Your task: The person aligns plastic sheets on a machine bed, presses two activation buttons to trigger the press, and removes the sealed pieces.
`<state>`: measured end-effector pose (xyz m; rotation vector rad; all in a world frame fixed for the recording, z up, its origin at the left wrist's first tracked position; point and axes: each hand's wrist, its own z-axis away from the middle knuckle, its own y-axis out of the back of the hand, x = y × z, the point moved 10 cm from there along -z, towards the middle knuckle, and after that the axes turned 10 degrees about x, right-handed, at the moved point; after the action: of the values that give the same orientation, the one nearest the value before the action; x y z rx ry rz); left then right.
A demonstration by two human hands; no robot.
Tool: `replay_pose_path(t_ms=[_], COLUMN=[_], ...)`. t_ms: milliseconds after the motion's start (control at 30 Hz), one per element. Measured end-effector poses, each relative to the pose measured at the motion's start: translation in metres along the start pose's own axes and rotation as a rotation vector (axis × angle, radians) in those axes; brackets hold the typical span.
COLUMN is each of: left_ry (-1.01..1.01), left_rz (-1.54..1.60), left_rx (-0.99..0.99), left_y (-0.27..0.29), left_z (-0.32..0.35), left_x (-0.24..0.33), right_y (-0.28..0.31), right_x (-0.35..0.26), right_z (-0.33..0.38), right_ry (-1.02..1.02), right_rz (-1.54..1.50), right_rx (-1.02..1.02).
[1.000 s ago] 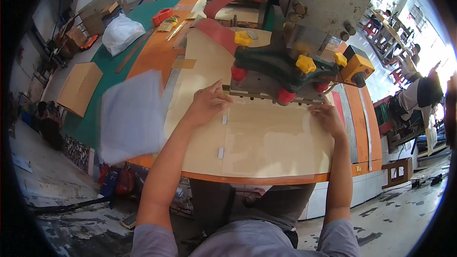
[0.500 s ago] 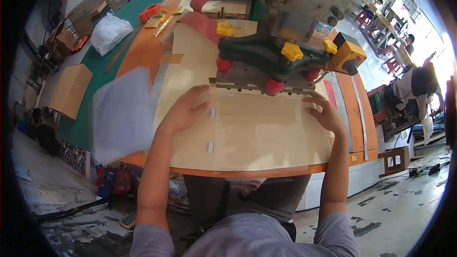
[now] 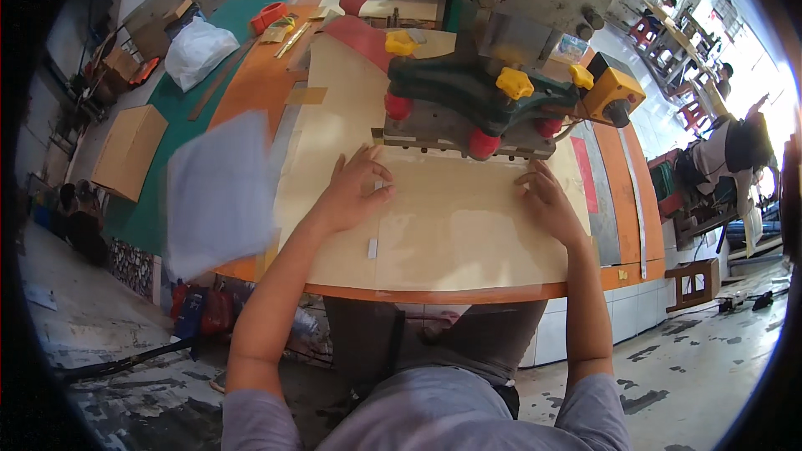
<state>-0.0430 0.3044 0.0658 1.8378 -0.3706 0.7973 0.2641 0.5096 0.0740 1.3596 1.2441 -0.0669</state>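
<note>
My left hand (image 3: 352, 194) rests over a cream-coloured board (image 3: 451, 234), fingers apart and one fingertip near the left end of the press head's front edge. Its thumb is beside a small white strip (image 3: 373, 248) stuck on the board; a second strip is partly under the hand. Near the right end of that edge is my right hand (image 3: 549, 202), fingers bent and loosely apart, fingertips on the board. Neither hand visibly holds anything. Above the board stands a press head (image 3: 476, 92) with a dark green frame, red knobs and yellow star knobs.
A stack of translucent sheets (image 3: 221, 196) lies at the left of the table. Beyond it are a cardboard box (image 3: 130, 153), a white plastic bag (image 3: 199, 53) and a red tape roll (image 3: 268, 17). A yellow switch box (image 3: 614, 93) juts out at the press's right.
My left hand has shifted slightly right, with its fingers spread more. My right hand has moved a little left and its fingers are more bent. The view has shifted slightly.
</note>
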Motion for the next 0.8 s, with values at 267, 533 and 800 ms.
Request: replay_pose_path(t_ms=[267, 533, 800], left_ry=[0.01, -0.048, -0.07], left_rz=[0.123, 0.084, -0.06], left_rx=[0.06, 0.123, 0.098], left_y=[0.003, 0.001, -0.002], left_z=[0.001, 0.0, 0.0], left_x=[0.005, 0.011, 0.011], right_y=[0.004, 0.007, 0.006], right_x=[-0.005, -0.006, -0.019], right_z=[0.002, 0.005, 0.0], right_ry=[-0.083, -0.053, 0.119], right_rz=[-0.238, -0.193, 0.01], right_rx=[0.076, 0.09, 0.084])
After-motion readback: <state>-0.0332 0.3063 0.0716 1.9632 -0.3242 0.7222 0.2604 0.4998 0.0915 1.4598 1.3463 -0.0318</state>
